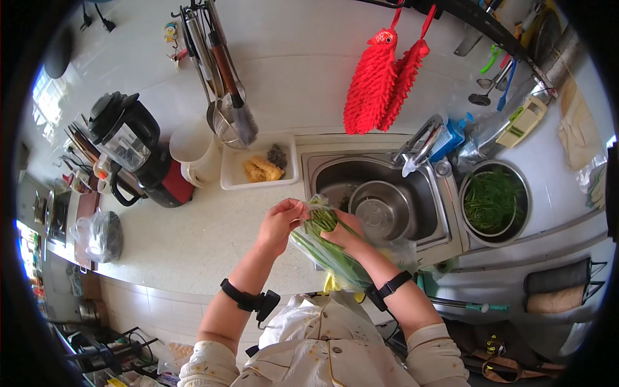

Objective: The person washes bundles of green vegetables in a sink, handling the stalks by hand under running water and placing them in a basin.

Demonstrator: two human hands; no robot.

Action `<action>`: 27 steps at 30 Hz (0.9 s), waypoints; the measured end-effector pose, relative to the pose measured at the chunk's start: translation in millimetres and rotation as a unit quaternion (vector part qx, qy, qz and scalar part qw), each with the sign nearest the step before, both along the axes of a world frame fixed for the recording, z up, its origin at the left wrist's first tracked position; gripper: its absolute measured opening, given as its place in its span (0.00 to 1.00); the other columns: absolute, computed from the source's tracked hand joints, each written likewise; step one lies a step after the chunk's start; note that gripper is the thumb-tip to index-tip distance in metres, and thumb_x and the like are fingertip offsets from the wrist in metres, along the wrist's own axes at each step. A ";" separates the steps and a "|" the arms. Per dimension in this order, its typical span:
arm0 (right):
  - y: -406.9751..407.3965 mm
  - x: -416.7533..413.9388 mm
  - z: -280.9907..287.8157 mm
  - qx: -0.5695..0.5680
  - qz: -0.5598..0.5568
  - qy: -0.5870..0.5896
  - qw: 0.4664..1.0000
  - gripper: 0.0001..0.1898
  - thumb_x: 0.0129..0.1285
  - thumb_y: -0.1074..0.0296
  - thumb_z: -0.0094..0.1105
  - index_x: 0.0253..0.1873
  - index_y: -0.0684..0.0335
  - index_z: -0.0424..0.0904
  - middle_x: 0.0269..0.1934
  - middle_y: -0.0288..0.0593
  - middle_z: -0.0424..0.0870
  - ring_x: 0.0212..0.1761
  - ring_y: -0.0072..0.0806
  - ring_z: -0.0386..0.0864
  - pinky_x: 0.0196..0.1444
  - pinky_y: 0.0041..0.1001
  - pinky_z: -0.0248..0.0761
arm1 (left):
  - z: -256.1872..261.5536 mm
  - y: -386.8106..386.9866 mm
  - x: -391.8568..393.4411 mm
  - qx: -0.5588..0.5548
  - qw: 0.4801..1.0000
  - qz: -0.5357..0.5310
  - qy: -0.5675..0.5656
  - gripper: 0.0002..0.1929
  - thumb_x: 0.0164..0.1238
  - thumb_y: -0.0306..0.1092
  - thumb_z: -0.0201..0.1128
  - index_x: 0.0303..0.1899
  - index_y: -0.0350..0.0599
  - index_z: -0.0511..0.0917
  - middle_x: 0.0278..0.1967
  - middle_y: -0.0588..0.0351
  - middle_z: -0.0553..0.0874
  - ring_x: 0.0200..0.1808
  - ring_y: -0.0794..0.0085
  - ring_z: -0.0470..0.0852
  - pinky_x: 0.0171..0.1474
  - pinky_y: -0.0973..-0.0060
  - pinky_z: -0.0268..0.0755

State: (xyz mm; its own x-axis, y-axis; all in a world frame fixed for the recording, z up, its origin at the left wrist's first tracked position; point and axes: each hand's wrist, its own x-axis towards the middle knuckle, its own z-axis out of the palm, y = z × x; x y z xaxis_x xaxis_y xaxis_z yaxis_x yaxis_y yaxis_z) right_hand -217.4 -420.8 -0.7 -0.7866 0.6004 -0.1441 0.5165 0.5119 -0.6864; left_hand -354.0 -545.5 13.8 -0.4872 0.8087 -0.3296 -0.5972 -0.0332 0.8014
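Note:
A bunch of long green leafy stems [323,220] lies partly inside a clear plastic bag [338,263], at the counter's front edge by the sink. My left hand [285,220] pinches the bag's plastic beside the cut ends of the stems. Around the stems, my right hand [346,232] is closed, with its fingers partly hidden by the greens. Behind it, a steel bowl [402,205] stands in the stainless steel sink [324,176] under the faucet [420,140].
A steel bowl of feathery greens [492,200] stands right of the sink. On the left are a blender [140,150], a white pitcher [193,150], a white tray [229,181] holding scrubbers, and a tied plastic bag [99,237]. Red chenille hand towels [372,87] hang above the sink.

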 end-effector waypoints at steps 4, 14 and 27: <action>-5.4 1.8 1.1 -0.005 0.012 0.005 1.000 0.24 0.48 0.51 0.62 0.47 0.60 0.79 0.37 0.53 0.84 0.41 0.50 0.81 0.43 0.41 0.74 | 2.3 8.7 -4.1 -0.060 0.993 0.036 0.100 0.06 0.70 0.34 0.56 0.36 0.44 0.78 0.25 0.64 0.80 0.30 0.79 0.78 0.40 0.79 0.69; -2.6 7.6 -4.3 -0.019 0.025 -0.020 0.999 0.25 0.49 0.57 0.67 0.52 0.60 0.77 0.42 0.52 0.83 0.46 0.48 0.81 0.47 0.36 0.73 | -38.9 31.1 -27.4 -0.095 0.993 0.064 -0.024 0.06 0.67 0.33 0.58 0.33 0.42 0.79 0.26 0.62 0.80 0.29 0.78 0.78 0.35 0.77 0.71; 13.5 25.5 -7.7 -0.136 0.009 0.052 0.989 0.21 0.45 0.68 0.72 0.46 0.64 0.81 0.39 0.44 0.86 0.41 0.30 0.83 0.47 0.28 0.74 | -86.0 32.4 -53.0 -0.109 0.971 0.143 -0.155 0.04 0.66 0.30 0.57 0.33 0.42 0.78 0.22 0.63 0.74 0.23 0.77 0.74 0.34 0.71 0.77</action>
